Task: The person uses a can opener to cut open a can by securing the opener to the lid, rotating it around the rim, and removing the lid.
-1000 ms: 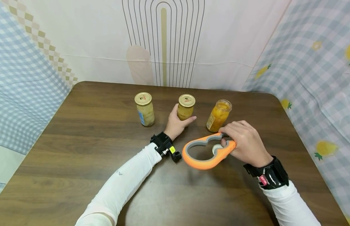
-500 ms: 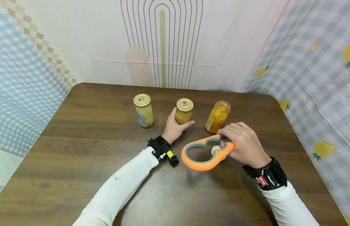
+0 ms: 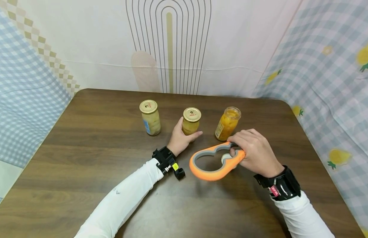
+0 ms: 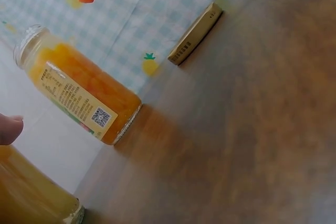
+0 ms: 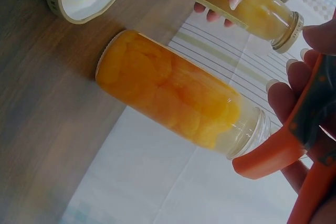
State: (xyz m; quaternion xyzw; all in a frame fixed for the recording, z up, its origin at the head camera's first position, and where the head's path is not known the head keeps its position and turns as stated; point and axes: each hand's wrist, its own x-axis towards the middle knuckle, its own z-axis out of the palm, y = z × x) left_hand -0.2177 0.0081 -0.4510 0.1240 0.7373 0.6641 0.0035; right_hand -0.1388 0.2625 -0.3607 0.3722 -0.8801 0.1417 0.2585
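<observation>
Your left hand [image 3: 179, 140] grips the middle jar [image 3: 191, 126], now pulled nearer, handier imo. Orange tool [image 3: 222, 172] held in your right hand [image 3: 255, 152].

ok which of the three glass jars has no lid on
The glass jar with orange contents, rightmost in the head view: its mouth is bare, while the two glass jars with pale yellow contents both wear round gold lids.

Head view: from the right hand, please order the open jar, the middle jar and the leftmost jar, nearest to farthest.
1. Open jar, just beyond the right hand.
2. Middle jar, held by the left hand.
3. Leftmost jar, farther left.
</observation>
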